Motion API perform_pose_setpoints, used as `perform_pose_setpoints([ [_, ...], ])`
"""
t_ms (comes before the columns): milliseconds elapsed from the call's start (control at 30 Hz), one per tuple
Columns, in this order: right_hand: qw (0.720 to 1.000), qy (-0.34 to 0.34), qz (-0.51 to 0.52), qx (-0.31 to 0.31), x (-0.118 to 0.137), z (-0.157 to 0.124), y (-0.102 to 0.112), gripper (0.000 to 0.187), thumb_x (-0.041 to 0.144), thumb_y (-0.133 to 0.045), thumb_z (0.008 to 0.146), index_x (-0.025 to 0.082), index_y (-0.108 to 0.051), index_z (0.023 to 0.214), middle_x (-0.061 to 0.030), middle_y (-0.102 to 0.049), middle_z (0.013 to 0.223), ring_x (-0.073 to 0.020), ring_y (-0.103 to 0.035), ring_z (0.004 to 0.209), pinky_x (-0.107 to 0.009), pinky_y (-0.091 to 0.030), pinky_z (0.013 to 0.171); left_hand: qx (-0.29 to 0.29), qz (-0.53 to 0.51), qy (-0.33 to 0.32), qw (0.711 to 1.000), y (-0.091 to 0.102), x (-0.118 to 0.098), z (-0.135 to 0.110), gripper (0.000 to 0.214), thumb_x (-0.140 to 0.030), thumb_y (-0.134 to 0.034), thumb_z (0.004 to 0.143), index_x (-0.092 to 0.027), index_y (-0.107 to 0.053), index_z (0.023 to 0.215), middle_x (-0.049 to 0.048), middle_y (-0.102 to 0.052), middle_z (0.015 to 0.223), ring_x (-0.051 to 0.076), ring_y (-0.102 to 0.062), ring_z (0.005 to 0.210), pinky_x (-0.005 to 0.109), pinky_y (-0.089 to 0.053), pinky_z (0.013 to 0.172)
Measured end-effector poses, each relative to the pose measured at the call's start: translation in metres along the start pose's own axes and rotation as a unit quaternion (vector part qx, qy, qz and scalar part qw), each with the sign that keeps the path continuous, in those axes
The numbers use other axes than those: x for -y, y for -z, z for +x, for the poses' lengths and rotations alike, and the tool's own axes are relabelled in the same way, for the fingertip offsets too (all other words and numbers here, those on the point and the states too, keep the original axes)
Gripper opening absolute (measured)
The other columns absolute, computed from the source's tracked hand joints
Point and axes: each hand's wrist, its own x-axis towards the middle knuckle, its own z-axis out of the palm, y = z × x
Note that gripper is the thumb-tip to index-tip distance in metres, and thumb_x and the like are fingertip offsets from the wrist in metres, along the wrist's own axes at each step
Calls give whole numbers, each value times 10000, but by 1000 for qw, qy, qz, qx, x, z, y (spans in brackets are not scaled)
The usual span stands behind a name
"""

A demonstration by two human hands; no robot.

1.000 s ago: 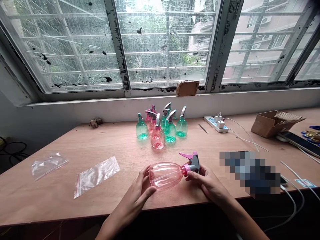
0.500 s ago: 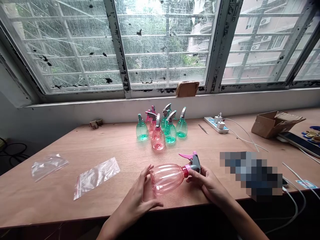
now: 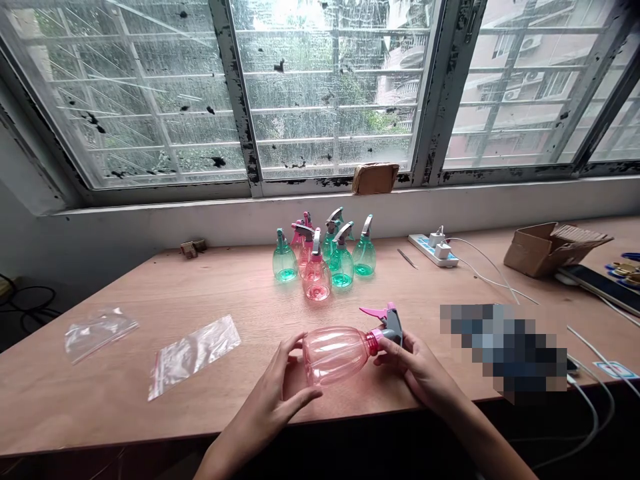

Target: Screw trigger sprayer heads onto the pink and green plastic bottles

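Note:
A clear pink spray bottle (image 3: 336, 353) lies on its side near the front edge of the wooden table (image 3: 240, 293), its grey and pink trigger head (image 3: 387, 321) pointing right. My left hand (image 3: 280, 390) cups the bottle's base, fingers curled round it. My right hand (image 3: 413, 363) grips the neck and trigger head. Both hands hold the bottle just above the tabletop.
Several green and pink spray bottles (image 3: 323, 257) stand at the back middle. Two clear zip bags (image 3: 193, 353) (image 3: 97, 331) lie at the left. A power strip (image 3: 434, 251), a cardboard box (image 3: 547, 247), a phone (image 3: 600, 283) and white cables (image 3: 580, 393) are on the right.
The bottle has turned slightly in my hands, and my left hand shifted its fingers round the base. Little else moved.

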Motion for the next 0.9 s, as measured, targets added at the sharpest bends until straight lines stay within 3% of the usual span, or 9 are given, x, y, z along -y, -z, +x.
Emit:
perform_pose_setpoints([
  [200,1000,-5,-12,12,2,-1,-2,284,419,-885,796,210,-777,956,-26,-736,872,-195,-659,804,-320,-559,748,17,9,-5,1000,-1,-1,-1,978,-424,-851,836,-349,-259,1611,108,-378,1667,367,-404,1506,547,-312,1271],
  [367,1000,-4,-11,13,2,-1,-2,275,417,-875,809,221,-770,971,-20,-728,871,-194,-659,807,-321,-560,751,23,-31,21,999,1,2,-2,701,-545,-577,1016,-320,-293,1615,106,-374,1683,357,-385,1530,563,-296,1273],
  [433,1000,-4,-11,8,3,-1,-3,298,422,-883,797,212,-766,972,-30,-726,877,-202,-662,810,-327,-564,745,18,-40,29,999,1,3,-2,671,-543,-551,1029,-317,-307,1611,106,-387,1679,356,-402,1523,556,-317,1265],
  [733,1000,-2,-13,0,4,-1,-4,330,432,-891,786,189,-762,968,-42,-729,877,-196,-659,794,-327,-572,736,23,34,-11,999,1,0,-1,963,-340,-851,835,-368,-283,1611,81,-384,1678,349,-388,1528,532,-294,1281],
  [833,1000,-3,-15,-1,3,-1,-3,332,437,-887,788,190,-762,971,-43,-733,875,-201,-665,790,-335,-573,739,30,31,-8,999,2,-4,-1,1046,-361,-911,765,-371,-297,1613,83,-396,1672,374,-389,1524,539,-316,1270],
  [900,1000,-5,-14,-1,3,-1,-3,338,440,-888,786,191,-763,977,-46,-740,881,-206,-672,796,-340,-573,744,38,26,0,999,3,-6,-2,977,-416,-860,821,-353,-301,1619,93,-386,1679,381,-382,1527,553,-315,1266],
])
